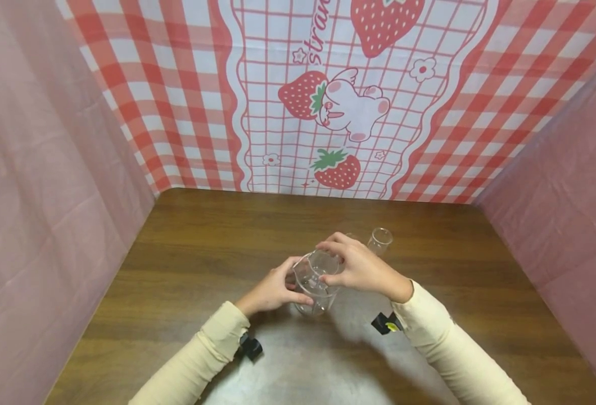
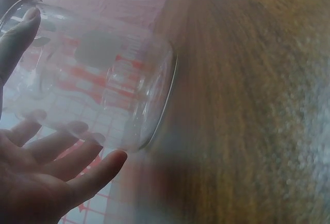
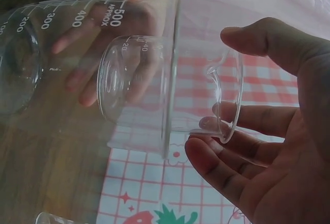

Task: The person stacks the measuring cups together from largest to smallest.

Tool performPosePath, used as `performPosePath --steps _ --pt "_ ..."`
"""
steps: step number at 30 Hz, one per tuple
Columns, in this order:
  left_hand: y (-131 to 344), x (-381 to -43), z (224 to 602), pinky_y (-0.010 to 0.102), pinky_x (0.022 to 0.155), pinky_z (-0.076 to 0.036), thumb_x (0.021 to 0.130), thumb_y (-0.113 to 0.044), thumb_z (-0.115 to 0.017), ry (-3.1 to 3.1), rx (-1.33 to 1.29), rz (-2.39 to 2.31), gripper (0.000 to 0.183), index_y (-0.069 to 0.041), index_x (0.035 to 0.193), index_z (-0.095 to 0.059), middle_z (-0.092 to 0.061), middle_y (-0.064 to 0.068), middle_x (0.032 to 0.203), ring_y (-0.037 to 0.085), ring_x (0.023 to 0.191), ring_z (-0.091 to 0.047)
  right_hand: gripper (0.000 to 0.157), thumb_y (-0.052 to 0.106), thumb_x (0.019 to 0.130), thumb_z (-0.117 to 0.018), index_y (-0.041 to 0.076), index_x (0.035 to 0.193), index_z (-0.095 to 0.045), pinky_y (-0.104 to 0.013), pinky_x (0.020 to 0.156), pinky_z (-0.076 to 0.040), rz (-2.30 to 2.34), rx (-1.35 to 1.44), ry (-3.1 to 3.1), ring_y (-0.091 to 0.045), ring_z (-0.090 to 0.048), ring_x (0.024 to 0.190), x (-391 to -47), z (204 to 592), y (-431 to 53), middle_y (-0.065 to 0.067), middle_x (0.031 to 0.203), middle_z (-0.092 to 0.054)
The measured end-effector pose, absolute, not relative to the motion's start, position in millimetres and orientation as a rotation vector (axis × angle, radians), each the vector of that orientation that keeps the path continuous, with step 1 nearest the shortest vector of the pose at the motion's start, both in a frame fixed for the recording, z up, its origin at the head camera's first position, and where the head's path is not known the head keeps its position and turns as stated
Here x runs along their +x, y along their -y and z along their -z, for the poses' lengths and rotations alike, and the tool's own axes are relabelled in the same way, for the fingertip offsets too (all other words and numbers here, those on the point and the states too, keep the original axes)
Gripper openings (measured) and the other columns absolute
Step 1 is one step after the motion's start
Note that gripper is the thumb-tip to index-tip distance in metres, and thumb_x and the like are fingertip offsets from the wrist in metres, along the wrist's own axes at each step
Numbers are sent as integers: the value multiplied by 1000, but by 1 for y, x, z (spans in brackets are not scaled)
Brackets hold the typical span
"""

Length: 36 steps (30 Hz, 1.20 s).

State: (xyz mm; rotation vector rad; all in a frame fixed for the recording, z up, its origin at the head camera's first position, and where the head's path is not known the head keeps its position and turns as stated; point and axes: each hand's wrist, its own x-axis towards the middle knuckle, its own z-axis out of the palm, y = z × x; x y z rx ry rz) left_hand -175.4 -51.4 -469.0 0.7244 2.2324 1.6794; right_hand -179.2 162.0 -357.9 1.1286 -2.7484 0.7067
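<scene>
My left hand (image 1: 278, 284) grips a large clear beaker (image 1: 314, 306), thumb on one side and fingers spread along the other. Markings up to 500 show on its wall in the right wrist view. With thumb and fingertips, my right hand (image 1: 361, 267) holds a smaller clear beaker (image 3: 206, 84) near its rim. The small beaker's base is inside the large one's mouth, while its rim stands outside. In the left wrist view the large beaker (image 2: 103, 79) lies across the left palm, its rounded base toward the table.
Just behind my right hand, a small glass vessel (image 1: 380, 239) stands on the wooden table (image 1: 186, 270). A red-and-white strawberry cloth (image 1: 338, 112) hangs at the back, and pink curtains (image 1: 50, 169) close off the sides.
</scene>
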Motion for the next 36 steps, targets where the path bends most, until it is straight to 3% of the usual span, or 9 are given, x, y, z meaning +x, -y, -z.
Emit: performPosePath --steps 21,36 --pt "50 -175 471 41 99 -56 75 -12 -84 -2226 688 -1684 83 -3 142 -37 -54 24 138 38 125 -56 56 20 69 -84 1 119 -65 -20 65 -51 -610 1223 2817 -20 -61 78 -180 367 -156 -9 104 -64" --pt "50 -175 470 38 98 -56 75 -13 -84 -2208 697 -1703 82 -5 142 -38 -54 21 139 38 126 -55 58 26 67 -86 5 118 -66 -22 66 -53 -451 1271 2893 -14 -60 77 -180 371 -148 -4 97 -64"
